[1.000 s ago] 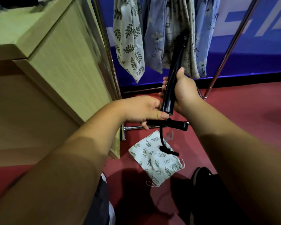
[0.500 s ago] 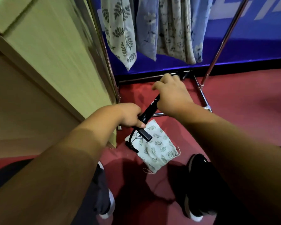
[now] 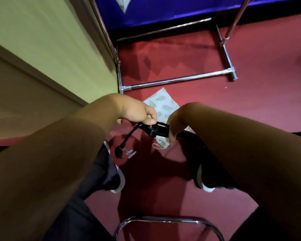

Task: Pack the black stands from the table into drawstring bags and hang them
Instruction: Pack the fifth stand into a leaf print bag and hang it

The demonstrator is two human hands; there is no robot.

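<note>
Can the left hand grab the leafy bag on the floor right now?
Probably not yet. The left hand is pinching the black stand, which the right hand grips too, so both are busy. The leaf-print drawstring bag lies on the red floor beneath them, with nothing covering it.

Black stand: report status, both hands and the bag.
Left hand and right hand both grip the black stand, cord dangling. Leaf-print bag flat on the red floor below, not yet picked up. Nothing in the way.
</note>
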